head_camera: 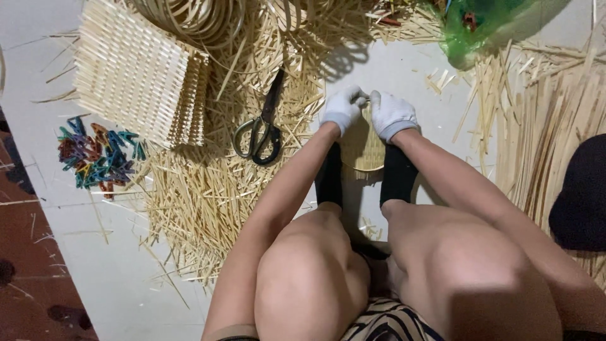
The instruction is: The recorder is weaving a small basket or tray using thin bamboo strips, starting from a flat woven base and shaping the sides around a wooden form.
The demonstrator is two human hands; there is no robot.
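Left hand [343,108], white-gloved, curled closed on the upper rim of a small round woven basket [362,148]; right hand [391,115], also gloved, gripping the same rim just beside it; basket sits on the pale floor [107,271] between two black-socked feet [329,177]; scissors [260,129] lie to the left on a heap of loose bamboo strips [202,189]; stacked woven mats [139,79] further left; coloured clips [98,158] piled near the mats; green mesh bag [486,25] at top right.
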